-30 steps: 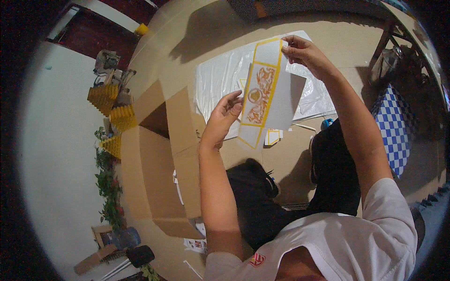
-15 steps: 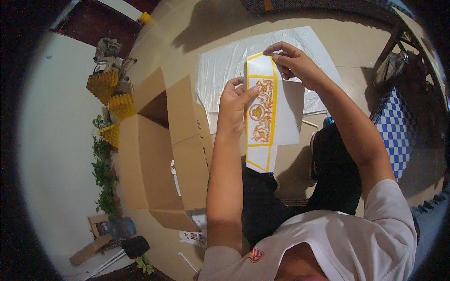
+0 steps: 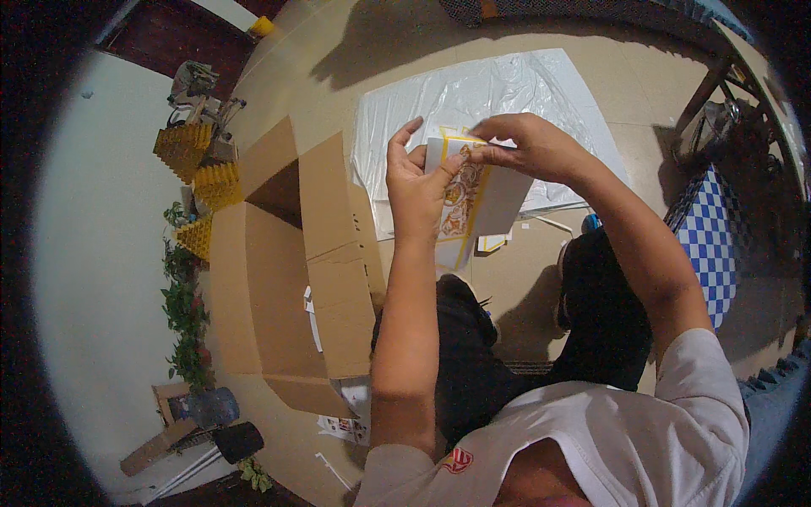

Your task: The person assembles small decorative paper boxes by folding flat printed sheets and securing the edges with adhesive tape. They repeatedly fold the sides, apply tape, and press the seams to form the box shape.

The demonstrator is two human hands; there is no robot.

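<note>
A white paper carton with yellow edging and an ornate orange-gold print (image 3: 460, 198) is held up in front of me. My left hand (image 3: 414, 194) grips its left side, the thumb lying on the printed face and the fingers partly raised behind. At the carton's upper end, my right hand (image 3: 541, 150) pinches the folded edge near the top flap between thumb and fingers. Blank white panels reach out behind the printed side toward the right. Below them shows a small yellow-edged flap (image 3: 492, 243).
A large open cardboard box (image 3: 287, 279) stands at my left, with white paper scraps inside. Flat white sheets under clear plastic (image 3: 389, 110) lie on the floor beyond my hands. A blue-and-white checkered item (image 3: 710, 253) is at the right; potted plants (image 3: 186, 313) line the wall.
My right hand has come down along the carton, and its top flap is now bent back. The carton has turned, so its printed face looks shorter. The left hand still holds its side.
</note>
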